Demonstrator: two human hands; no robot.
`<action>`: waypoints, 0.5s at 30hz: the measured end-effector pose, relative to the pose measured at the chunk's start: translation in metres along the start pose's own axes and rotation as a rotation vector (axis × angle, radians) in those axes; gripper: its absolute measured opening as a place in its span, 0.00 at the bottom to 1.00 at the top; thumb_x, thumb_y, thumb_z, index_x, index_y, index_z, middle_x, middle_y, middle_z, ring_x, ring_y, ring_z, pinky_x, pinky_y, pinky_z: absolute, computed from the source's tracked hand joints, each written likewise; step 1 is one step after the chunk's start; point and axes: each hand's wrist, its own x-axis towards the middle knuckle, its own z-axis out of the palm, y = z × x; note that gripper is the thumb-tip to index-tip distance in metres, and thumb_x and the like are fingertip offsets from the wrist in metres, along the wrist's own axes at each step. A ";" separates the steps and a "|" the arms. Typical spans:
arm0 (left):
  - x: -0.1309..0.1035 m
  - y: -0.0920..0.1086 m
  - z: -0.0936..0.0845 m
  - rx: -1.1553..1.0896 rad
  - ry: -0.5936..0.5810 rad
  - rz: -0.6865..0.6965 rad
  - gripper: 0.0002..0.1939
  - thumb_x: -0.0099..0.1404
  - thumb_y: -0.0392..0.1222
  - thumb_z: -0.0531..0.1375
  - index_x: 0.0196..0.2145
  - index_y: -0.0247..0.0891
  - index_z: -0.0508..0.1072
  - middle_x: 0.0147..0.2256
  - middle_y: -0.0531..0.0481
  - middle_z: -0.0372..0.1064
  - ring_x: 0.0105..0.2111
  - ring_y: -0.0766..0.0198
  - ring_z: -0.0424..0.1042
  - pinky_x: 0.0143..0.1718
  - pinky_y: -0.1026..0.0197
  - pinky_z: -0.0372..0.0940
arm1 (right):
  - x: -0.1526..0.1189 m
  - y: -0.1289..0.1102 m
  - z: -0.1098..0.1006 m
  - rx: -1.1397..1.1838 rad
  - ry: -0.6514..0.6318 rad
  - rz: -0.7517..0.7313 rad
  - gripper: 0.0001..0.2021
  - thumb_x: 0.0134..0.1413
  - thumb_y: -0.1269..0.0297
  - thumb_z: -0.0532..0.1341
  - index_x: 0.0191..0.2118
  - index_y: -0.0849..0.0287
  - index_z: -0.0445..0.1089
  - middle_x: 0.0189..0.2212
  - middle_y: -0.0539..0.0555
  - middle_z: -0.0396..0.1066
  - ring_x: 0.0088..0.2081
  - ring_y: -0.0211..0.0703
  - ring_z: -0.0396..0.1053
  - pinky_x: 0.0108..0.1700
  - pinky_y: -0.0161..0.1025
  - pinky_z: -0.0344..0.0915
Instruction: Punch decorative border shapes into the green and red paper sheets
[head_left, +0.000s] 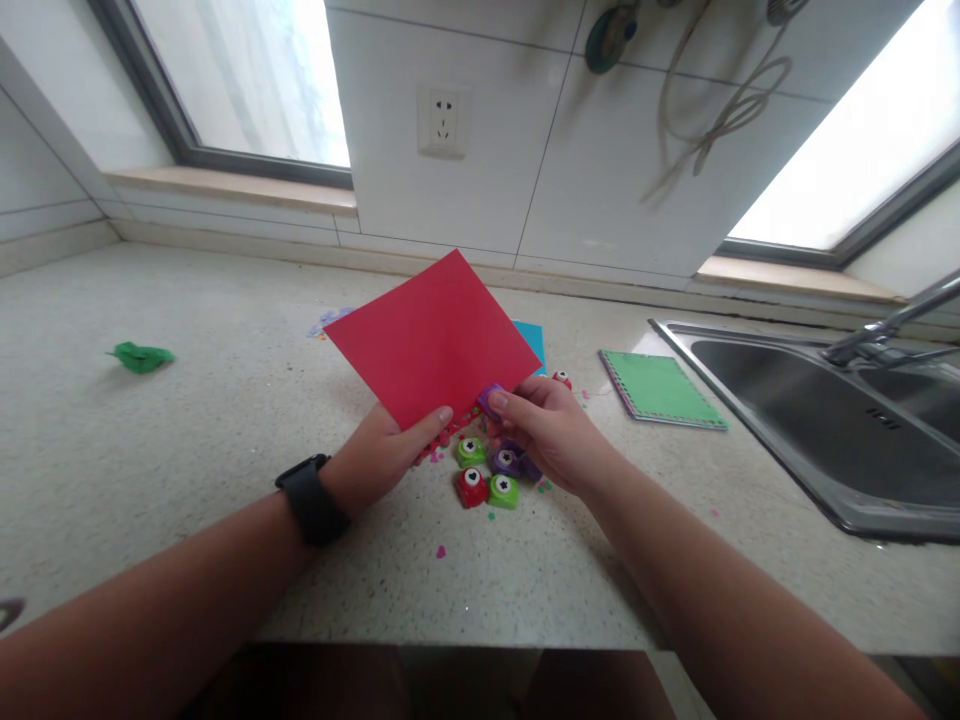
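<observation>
A sheet of red paper is held up over the countertop, tilted, with punched shapes along its lower edge. My left hand pinches its lower left edge, thumb on top. In my right hand is a purple craft punch, set at the paper's lower right edge with my thumb on it. Just below lie more small punches: a green one, a red one, another green one and a purple one. My right fingers partly hide the purple ones.
Stacked green paper with a punched border lies beside the steel sink. Blue paper shows behind the red sheet, near another red punch. A crumpled green piece sits at left. Paper bits dot the counter.
</observation>
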 end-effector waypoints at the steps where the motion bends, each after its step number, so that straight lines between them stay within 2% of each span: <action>1: 0.000 0.000 0.000 0.034 -0.027 0.020 0.08 0.57 0.39 0.71 0.35 0.39 0.79 0.32 0.47 0.77 0.35 0.56 0.75 0.35 0.60 0.69 | 0.000 0.000 0.000 -0.004 -0.003 -0.002 0.16 0.50 0.53 0.73 0.34 0.60 0.75 0.25 0.50 0.72 0.25 0.35 0.68 0.28 0.35 0.65; 4: 0.001 -0.001 -0.001 0.057 -0.051 0.049 0.06 0.58 0.40 0.70 0.34 0.39 0.79 0.31 0.47 0.77 0.42 0.52 0.76 0.42 0.57 0.70 | 0.001 0.001 0.000 -0.023 -0.015 -0.005 0.16 0.51 0.53 0.73 0.35 0.60 0.75 0.26 0.50 0.72 0.24 0.35 0.67 0.26 0.34 0.64; 8: 0.001 -0.002 -0.001 0.107 -0.070 0.079 0.06 0.60 0.42 0.69 0.34 0.39 0.80 0.33 0.46 0.78 0.45 0.50 0.76 0.48 0.53 0.70 | 0.001 0.004 -0.001 -0.036 -0.027 -0.007 0.16 0.52 0.53 0.72 0.36 0.60 0.75 0.27 0.51 0.73 0.24 0.35 0.67 0.26 0.34 0.64; 15: 0.001 -0.001 -0.001 0.151 -0.115 0.119 0.15 0.64 0.45 0.65 0.48 0.39 0.79 0.46 0.42 0.79 0.51 0.51 0.75 0.56 0.51 0.67 | 0.001 0.004 0.000 -0.055 -0.030 -0.019 0.15 0.52 0.53 0.72 0.35 0.60 0.75 0.26 0.50 0.72 0.24 0.35 0.66 0.26 0.35 0.63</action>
